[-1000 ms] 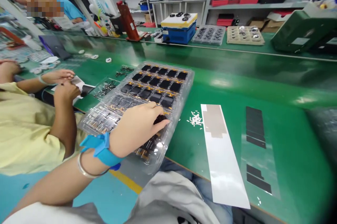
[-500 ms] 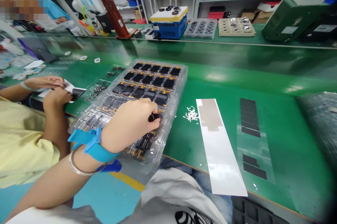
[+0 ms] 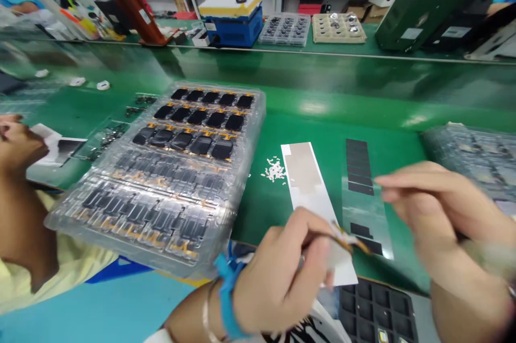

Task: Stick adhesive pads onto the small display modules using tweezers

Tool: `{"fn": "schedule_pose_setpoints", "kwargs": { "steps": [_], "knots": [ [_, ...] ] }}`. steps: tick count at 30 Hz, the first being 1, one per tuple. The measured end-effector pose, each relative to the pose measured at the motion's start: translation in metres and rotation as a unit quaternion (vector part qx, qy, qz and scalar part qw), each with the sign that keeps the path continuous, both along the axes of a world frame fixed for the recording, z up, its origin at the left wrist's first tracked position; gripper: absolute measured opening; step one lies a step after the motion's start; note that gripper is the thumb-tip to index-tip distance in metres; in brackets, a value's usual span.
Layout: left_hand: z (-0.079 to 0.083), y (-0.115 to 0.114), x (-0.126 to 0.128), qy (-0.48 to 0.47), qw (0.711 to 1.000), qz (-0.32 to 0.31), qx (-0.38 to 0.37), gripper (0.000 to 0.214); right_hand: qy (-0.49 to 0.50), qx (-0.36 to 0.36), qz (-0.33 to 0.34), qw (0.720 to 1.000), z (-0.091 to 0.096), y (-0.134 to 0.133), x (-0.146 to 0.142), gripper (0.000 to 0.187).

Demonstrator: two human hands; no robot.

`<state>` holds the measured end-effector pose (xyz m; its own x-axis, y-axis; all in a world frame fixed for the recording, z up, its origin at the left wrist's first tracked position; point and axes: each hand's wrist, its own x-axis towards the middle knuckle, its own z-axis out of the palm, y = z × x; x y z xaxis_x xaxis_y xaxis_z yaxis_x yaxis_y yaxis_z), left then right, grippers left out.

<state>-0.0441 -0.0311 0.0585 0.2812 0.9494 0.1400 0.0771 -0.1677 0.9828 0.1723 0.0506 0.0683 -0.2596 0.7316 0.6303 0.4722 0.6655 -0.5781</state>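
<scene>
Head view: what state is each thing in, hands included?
Left hand, pinched shut on small part.
Right hand, fingers stretched out, blurred; grip unclear.
Clear tray, far rows filled with black parts.
White strip, lying flat on green table.
Film sheet, flat, a gap among its black pieces.

A large tray (image 3: 161, 171) is being carried on the left half of the surface (image 3: 322, 101), with a pile of small bits (image 3: 274, 169) lying just right of it. Further right, a paper strip (image 3: 310, 187) and a film strip (image 3: 363, 187) are lying side by side, and a second tray (image 3: 475, 155) is sitting at the far right. In front of the strips, a small part (image 3: 349, 238) is being held in the grip of the left hand (image 3: 278, 278), the right hand (image 3: 439, 214) hovering to its right. Behind, a box (image 3: 229, 20) and two back trays (image 3: 285, 28) are being kept in a row
</scene>
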Motion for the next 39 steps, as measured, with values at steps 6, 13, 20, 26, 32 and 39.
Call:
{"fn": "schedule_pose_setpoints", "kwargs": {
  "steps": [6,13,20,26,32,39],
  "knots": [
    [-0.053,0.036,0.012,-0.056,0.989,0.132,-0.041,0.015,-0.023,-0.066,0.143,0.987,-0.015,0.025,-0.046,0.007],
    [-0.061,0.038,0.003,-0.070,0.981,0.170,-0.061,0.014,-0.108,0.039,0.097,0.989,-0.047,0.022,-0.053,0.009],
    [-0.066,0.035,0.001,-0.097,0.976,0.160,-0.109,0.010,-0.115,0.104,0.108,0.982,-0.051,0.022,-0.050,0.008],
    [-0.065,0.036,0.001,-0.072,0.981,0.156,-0.090,0.010,-0.159,0.113,0.088,0.977,-0.051,0.017,-0.049,0.014],
    [-0.063,0.037,0.000,-0.035,0.981,0.173,-0.078,0.011,-0.177,0.151,0.065,0.970,-0.049,0.016,-0.047,0.012],
    [-0.064,0.036,0.001,-0.020,0.982,0.177,-0.065,0.008,-0.192,0.147,0.069,0.968,-0.054,0.015,-0.048,0.013]
  ]
}}
